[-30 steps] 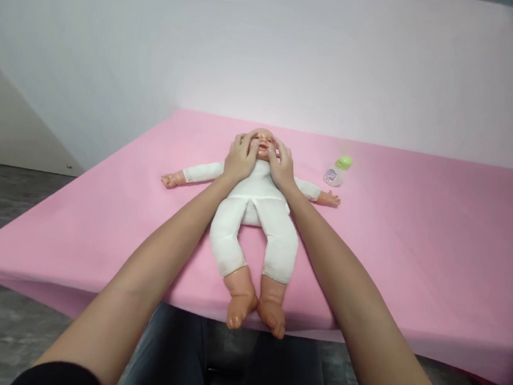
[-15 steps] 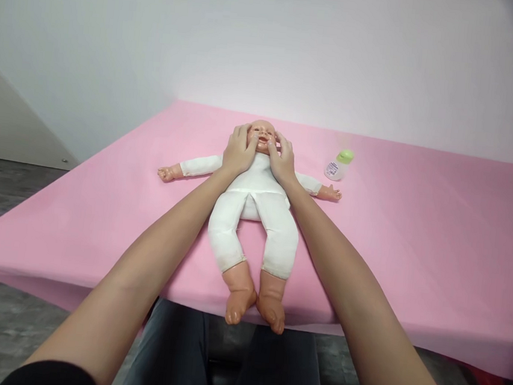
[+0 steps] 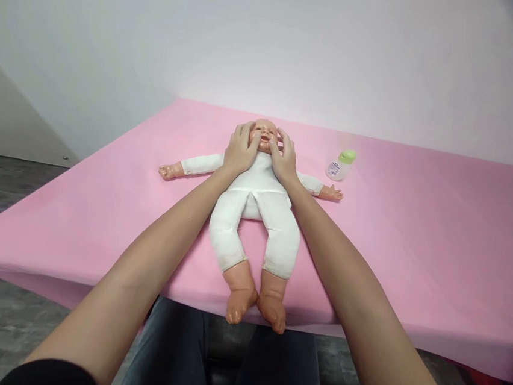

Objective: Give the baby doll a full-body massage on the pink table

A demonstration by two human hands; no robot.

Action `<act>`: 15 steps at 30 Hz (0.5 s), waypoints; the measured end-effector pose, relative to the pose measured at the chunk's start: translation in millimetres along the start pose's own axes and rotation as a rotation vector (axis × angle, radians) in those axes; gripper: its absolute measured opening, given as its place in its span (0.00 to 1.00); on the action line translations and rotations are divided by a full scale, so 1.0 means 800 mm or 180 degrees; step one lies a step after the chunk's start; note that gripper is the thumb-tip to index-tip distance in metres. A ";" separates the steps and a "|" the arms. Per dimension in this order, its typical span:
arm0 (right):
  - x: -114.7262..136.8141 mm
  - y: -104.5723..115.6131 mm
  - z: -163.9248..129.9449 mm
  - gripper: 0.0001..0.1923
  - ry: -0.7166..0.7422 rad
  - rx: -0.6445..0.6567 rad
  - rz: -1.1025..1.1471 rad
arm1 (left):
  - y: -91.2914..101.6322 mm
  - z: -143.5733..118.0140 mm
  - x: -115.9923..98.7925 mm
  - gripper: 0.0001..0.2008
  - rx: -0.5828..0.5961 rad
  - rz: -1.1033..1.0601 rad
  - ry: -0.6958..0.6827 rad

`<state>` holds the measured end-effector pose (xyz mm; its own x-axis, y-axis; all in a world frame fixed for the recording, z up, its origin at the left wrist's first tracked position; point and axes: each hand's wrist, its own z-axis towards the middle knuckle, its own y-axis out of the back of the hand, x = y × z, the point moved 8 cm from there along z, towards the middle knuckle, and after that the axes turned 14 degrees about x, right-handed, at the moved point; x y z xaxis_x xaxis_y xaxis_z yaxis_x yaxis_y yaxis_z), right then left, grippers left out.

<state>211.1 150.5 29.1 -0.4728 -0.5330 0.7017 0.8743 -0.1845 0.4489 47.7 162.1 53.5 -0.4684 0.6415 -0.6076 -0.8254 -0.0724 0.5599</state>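
Note:
A baby doll (image 3: 255, 210) in a white suit lies on its back on the pink table (image 3: 415, 244), arms spread, bare feet at the near edge. My left hand (image 3: 240, 151) rests on the left side of the doll's face, fingers spread along the cheek. Against the other cheek lies my right hand (image 3: 283, 157), fingers likewise spread. Both thumbs sit near the doll's mouth. Neither hand grips anything.
A small clear bottle with a green cap (image 3: 341, 164) lies beyond the doll's right-side hand. A white wall stands behind the table. Grey floor shows at the left, and my dark-trousered legs are under the table's near edge.
My fingers have slid slightly up along the doll's cheeks. The view has shifted a little, so the doll and bottle sit marginally higher in the frame.

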 end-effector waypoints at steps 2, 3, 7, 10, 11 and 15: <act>0.006 0.000 -0.001 0.34 0.0105 0.0011 -0.0055 | 0.000 0.000 0.000 0.23 0.0014 -0.0012 -0.0017; 0.010 0.001 -0.002 0.33 0.0163 0.0020 -0.0088 | -0.001 0.000 0.000 0.23 0.0018 -0.0014 -0.0015; 0.012 0.002 -0.002 0.31 0.0206 0.0000 -0.0059 | -0.002 0.000 0.002 0.23 -0.0014 -0.0031 0.0033; 0.001 0.003 0.000 0.33 0.0070 -0.0082 0.0103 | -0.001 -0.001 0.001 0.23 -0.0038 -0.0032 0.0061; -0.002 0.003 0.000 0.33 0.0035 -0.0100 0.0134 | -0.001 -0.002 0.001 0.23 -0.0036 -0.0021 0.0059; 0.001 0.002 0.000 0.31 0.0096 -0.0085 0.0036 | 0.000 -0.003 -0.004 0.22 0.0061 -0.0001 -0.0031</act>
<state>212.2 149.6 30.0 -0.4597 -0.5598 0.6894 0.8824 -0.2001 0.4259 48.6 158.1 53.9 -0.4650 0.6490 -0.6022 -0.8194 -0.0578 0.5704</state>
